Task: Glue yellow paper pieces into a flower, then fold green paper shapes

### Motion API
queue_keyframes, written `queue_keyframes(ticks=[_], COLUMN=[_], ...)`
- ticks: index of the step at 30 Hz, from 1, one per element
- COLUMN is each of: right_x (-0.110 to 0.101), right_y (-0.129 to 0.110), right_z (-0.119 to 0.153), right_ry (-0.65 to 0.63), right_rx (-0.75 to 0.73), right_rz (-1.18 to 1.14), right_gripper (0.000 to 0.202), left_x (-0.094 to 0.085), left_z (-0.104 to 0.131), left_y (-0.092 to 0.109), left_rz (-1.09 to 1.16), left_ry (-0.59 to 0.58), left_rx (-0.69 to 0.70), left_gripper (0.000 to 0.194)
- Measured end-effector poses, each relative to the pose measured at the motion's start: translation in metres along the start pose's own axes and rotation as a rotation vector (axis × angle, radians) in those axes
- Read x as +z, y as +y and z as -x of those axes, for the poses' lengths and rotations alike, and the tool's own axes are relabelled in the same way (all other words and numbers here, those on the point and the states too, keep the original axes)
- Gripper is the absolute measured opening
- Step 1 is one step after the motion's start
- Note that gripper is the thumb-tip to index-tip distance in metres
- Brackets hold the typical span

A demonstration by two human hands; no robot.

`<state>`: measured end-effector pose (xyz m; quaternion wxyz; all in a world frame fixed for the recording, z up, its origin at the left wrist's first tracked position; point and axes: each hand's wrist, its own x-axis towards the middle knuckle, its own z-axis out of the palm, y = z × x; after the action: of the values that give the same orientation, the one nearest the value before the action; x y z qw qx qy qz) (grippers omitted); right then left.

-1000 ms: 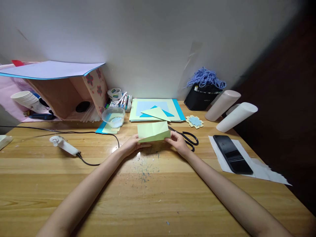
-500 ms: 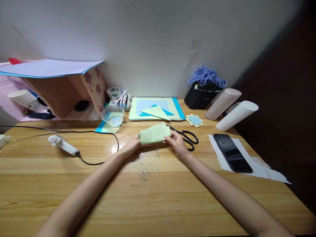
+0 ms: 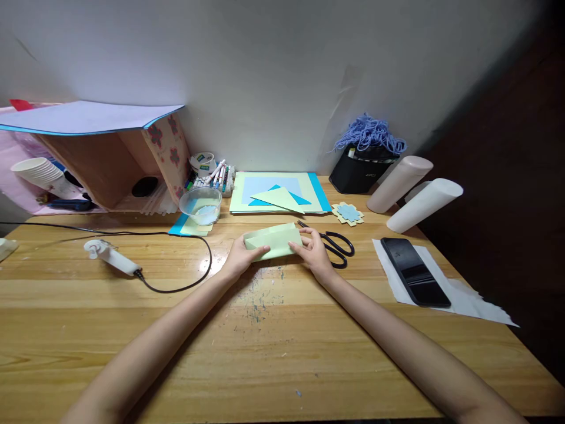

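Note:
A folded piece of pale green paper [image 3: 279, 240] is held between both hands above the wooden table. My left hand [image 3: 242, 255] pinches its left end, thumb on the near face. At the right end my right hand [image 3: 314, 253] grips the paper between thumb and fingers. Black-handled scissors [image 3: 339, 242] lie just behind and right of my right hand, their blades partly hidden. Beyond the paper, a stack of coloured sheets [image 3: 238, 197] rests against the wall side, with a green triangle and a blue one on top.
Left: a white corded tool [image 3: 115, 259], a clear bowl [image 3: 200, 206], markers [image 3: 218, 176] and an open box [image 3: 165, 150]. Right: a layered paper flower [image 3: 348, 213], black holder with blue yarn [image 3: 359, 174], two cylinders and a phone [image 3: 415, 272] on white paper. Small scraps dot the table [image 3: 265, 353].
My left thumb has come round onto the near face of the green paper. The paper has tilted, and a fold along its upper left now shows.

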<state>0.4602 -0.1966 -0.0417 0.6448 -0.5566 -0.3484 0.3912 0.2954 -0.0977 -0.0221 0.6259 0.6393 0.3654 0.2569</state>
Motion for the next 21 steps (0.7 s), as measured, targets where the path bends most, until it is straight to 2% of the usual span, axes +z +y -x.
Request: queue_keyframes(ticks=[2,4,8,12,21], right_x=[-0.002,-0.0038,-0.0044,-0.0037,-0.0049], right_y=[-0.0016,-0.0027,-0.0017,-0.0003,-0.004], right_z=[-0.0014,-0.0023,-0.0024,-0.0022,-0.0019], right_ry=[-0.052,-0.079,-0.002,0.047,0.043], right_rx=[0.047,0.078,0.066,0.045,0.004], right_rz=[-0.022,-0.001,0.073,0.143,0.282], right_gripper=[0.057,0.051,0.04,0.037,0.032], left_x=[-0.0013,-0.0019,-0.0008,-0.0004,-0.0054], left_z=[-0.0006,-0.0005,0.0006,0.0002,-0.0043], left_y=[-0.0004,0.0,0.002,0.0013,-0.0043], left_rz=[-0.044,-0.077,-0.102,-0.127,-0.124], left_ry=[-0.025,-0.044,-0.059,-0.066,-0.134], left_rx=[0.011,0.025,0.066,0.045,0.018], left_gripper=[0.05,0.047,0.038,0.033,0.034])
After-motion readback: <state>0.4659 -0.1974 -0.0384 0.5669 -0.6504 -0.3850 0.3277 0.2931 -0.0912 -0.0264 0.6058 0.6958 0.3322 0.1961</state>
